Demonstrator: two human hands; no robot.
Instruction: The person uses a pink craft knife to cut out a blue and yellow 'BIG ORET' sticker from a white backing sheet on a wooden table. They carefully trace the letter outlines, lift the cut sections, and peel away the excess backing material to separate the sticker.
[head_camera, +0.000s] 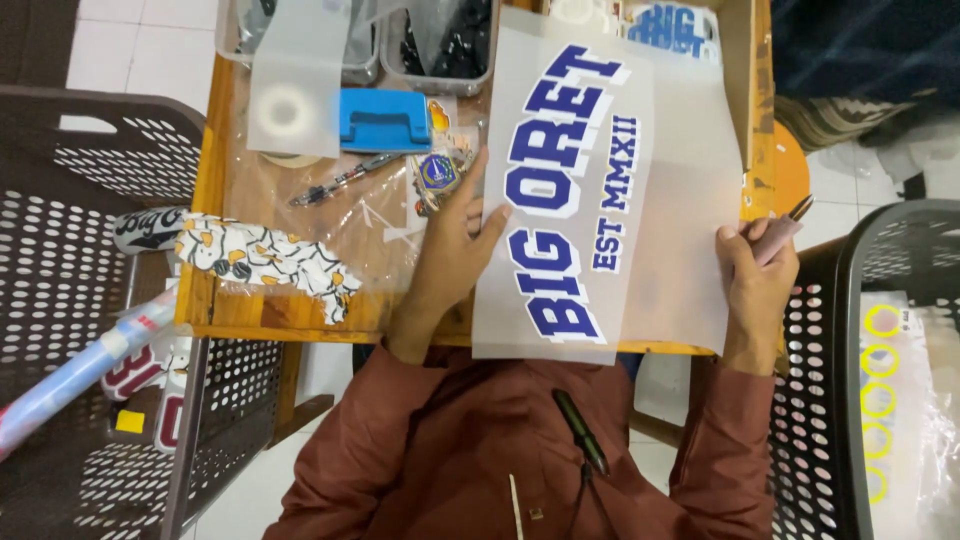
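**Lettered sheet held over bench**

The sheet (600, 190) with blue letters is pinched at its left edge by the left hand (455, 250). Its right edge is gripped by the right hand (757, 270), a pen (785, 228) clasped too. It is spread above the bench (215, 180), baskets (70, 200) alongside.

The person wears a rust-brown long-sleeved shirt (480, 450) with a buttoned placket, a dark pen (581, 432) clipped at the chest, sleeves reaching both wrists.
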